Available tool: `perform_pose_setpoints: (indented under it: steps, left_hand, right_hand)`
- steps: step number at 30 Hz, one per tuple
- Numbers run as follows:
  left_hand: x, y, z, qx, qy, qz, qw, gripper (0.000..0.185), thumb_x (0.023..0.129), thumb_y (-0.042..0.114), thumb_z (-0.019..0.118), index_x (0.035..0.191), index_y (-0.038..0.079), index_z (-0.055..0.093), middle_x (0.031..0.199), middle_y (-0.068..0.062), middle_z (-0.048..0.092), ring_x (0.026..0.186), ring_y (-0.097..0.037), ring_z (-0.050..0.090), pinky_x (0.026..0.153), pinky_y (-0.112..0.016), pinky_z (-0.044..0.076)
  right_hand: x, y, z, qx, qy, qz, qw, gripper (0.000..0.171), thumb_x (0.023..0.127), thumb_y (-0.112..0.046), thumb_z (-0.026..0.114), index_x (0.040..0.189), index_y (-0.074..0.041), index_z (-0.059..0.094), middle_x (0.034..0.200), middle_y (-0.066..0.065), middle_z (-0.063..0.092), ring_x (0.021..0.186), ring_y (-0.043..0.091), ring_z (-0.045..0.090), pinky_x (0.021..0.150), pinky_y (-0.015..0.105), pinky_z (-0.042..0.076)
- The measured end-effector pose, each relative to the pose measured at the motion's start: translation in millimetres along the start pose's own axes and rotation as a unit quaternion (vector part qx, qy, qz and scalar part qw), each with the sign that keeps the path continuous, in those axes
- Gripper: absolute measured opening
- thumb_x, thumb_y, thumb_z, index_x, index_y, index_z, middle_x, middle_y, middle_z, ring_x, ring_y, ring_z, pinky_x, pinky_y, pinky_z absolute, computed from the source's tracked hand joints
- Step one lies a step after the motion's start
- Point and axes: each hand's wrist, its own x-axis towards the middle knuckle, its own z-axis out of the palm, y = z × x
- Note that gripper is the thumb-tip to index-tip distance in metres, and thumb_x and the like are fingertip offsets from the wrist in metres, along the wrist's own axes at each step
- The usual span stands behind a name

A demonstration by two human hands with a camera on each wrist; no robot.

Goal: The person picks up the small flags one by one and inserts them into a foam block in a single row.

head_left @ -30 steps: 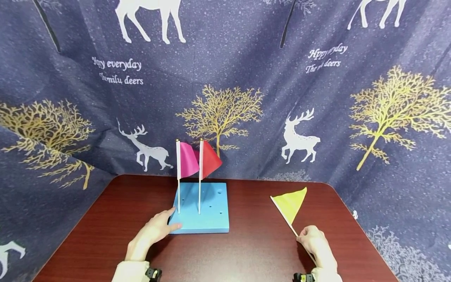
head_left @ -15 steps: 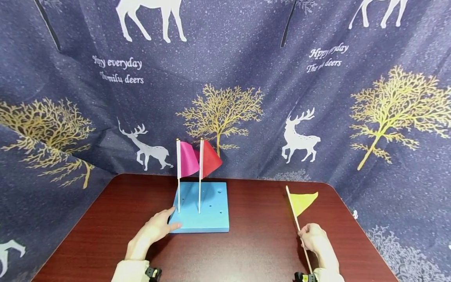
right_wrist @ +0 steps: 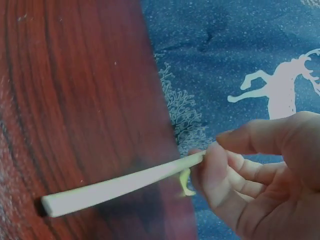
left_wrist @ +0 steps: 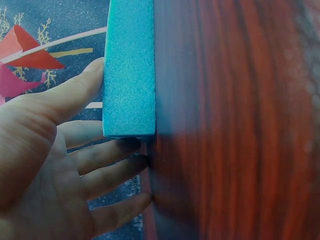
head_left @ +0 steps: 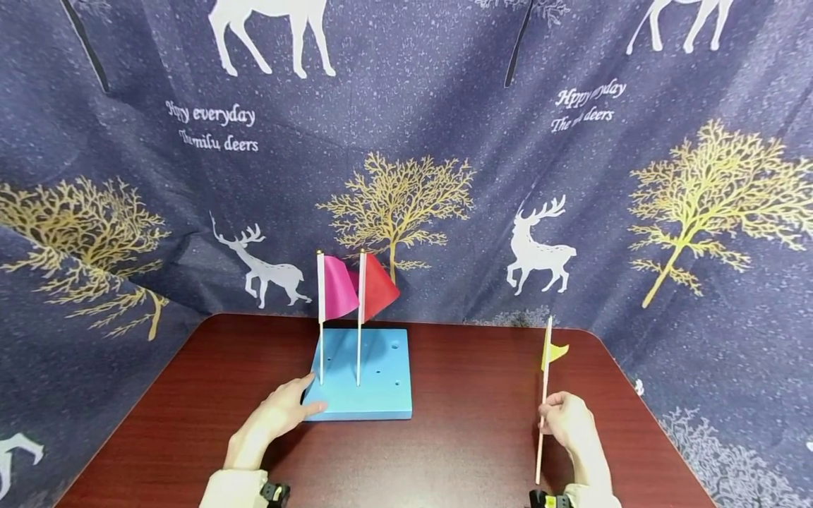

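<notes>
A blue square block [head_left: 387, 406] with small holes lies on the table. A magenta flag [head_left: 339, 288] and a red flag [head_left: 377, 286] stand upright in it. My left hand [head_left: 277, 415] rests at the block's front left corner. In the left wrist view its thumb [left_wrist: 82, 87] lies on the top face, and the straight fingers reach along the side down to the table. My right hand [head_left: 567, 421] pinches the white stick of a yellow flag [head_left: 557, 351] between thumb and fingers. The stick's bare lower end [right_wrist: 55, 204] points towards me over the table.
The dark red wooden table [head_left: 457, 437] has rounded far corners. Behind it hangs a blue cloth [head_left: 432, 106] printed with white deer and gold trees. Several holes show in the block's top, mostly right of the red flag.
My right hand has turned the yellow flag from leaning far left to nearly upright, and its cloth now shows narrow. The left hand, the block and the two standing flags have kept their places.
</notes>
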Motion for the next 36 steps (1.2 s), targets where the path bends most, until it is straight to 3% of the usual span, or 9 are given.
perform_pose_setpoints:
  steps: [9,16,19,26,36]
  left_hand:
    - [-0.1,2.7,1.0,-0.007,-0.004,0.002,1.0000,0.077,0.086,0.037,0.074,0.143,-0.006,0.044,0.136,-0.027,0.051,0.126,-0.043,0.047,0.100,-0.059,0.038]
    - [-2.8,4.7,-1.6,-0.004,-0.003,-0.004,1.0000,0.077,0.086,0.037,0.074,0.143,-0.006,0.044,0.136,-0.027,0.051,0.126,-0.043,0.047,0.099,-0.059,0.038]
    - [-2.7,4.4,-2.2,-0.005,-0.001,-0.004,1.0000,0.077,0.086,0.037,0.074,0.143,-0.006,0.044,0.136,-0.027,0.051,0.126,-0.043,0.047,0.099,-0.059,0.038]
    - [-2.5,2.8,-2.6,-0.006,-0.001,-0.002,1.0000,0.078,0.086,0.037,0.075,0.143,-0.006,0.044,0.136,-0.026,0.052,0.125,-0.043,0.048,0.099,-0.060,0.038]
    - [-1.0,3.2,-1.8,-0.007,-0.005,-0.004,1.0000,0.078,0.086,0.038,0.075,0.143,-0.006,0.044,0.135,-0.027,0.052,0.125,-0.043,0.048,0.099,-0.059,0.039]
  right_hand:
    - [-2,-11,0,0.042,0.025,-0.003,0.999,0.018,0.087,-0.001,0.059,0.101,0.012,0.060,0.070,0.011,0.068,0.057,0.018,0.067,0.059,0.024,0.052]
    - [2,-26,18,0.100,0.037,-0.032,0.994,0.019,0.089,0.003,0.062,0.105,0.012,0.061,0.079,0.018,0.070,0.058,0.018,0.068,0.061,0.031,0.057]
    - [3,-34,25,0.099,0.046,-0.046,0.993,0.016,0.088,0.001,0.063,0.103,0.009,0.064,0.080,0.018,0.070,0.059,0.018,0.067,0.062,0.032,0.057]
    - [-1,-49,39,0.068,0.066,-0.073,0.993,0.014,0.088,-0.006,0.067,0.100,0.001,0.066,0.083,0.014,0.071,0.062,0.019,0.068,0.057,0.021,0.050]
    - [-10,-69,67,0.082,0.086,-0.111,0.987,0.009,0.086,-0.005,0.071,0.095,-0.005,0.066,0.078,0.007,0.071,0.061,0.017,0.068,0.055,0.022,0.050]
